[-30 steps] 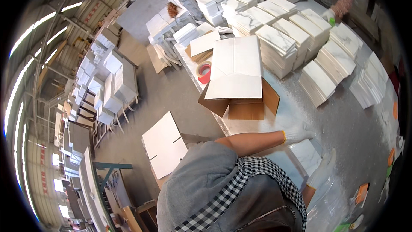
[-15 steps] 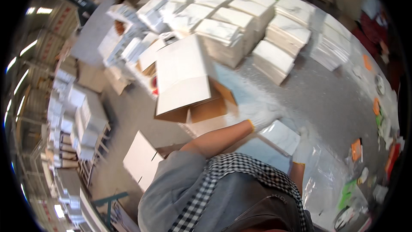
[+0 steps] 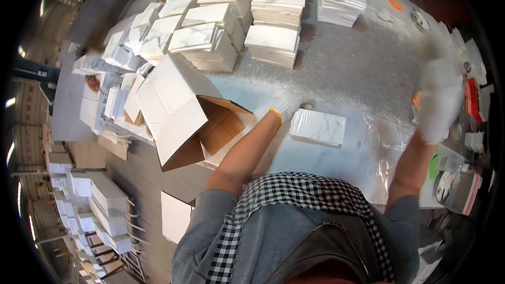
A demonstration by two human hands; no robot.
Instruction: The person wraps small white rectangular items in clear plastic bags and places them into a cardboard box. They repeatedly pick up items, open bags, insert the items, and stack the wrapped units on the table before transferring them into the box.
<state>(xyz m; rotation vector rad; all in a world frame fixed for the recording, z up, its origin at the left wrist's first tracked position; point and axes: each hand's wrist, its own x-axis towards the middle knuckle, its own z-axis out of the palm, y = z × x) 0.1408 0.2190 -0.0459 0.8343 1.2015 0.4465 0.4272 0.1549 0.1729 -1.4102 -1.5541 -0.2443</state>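
Observation:
A short stack of white tiles with grey marble veins (image 3: 318,125) lies flat on the table in front of me. My left hand (image 3: 291,103), in a white knitted glove with a yellow cuff, rests by the stack's far left corner. Its fingers point to the right, with a bare fingertip showing, and it holds nothing that I can see. Out to the right, my right hand (image 3: 441,94), also gloved in white, is raised over the table's right side. Motion smears its fingers, so what they hold, if anything, cannot be made out.
An open cardboard box (image 3: 173,105) lies tilted left of my left arm, its brown inside facing me. Several tall tile stacks (image 3: 273,42) stand across the far table. Clear plastic film (image 3: 386,142) lies right of the tiles. Tape rolls (image 3: 446,185) and orange pieces (image 3: 393,1) lie along the right edge.
My right hand has left the tile stack's right side and swung up and outward to the right. My left hand stays beside the stack. The whole view has turned.

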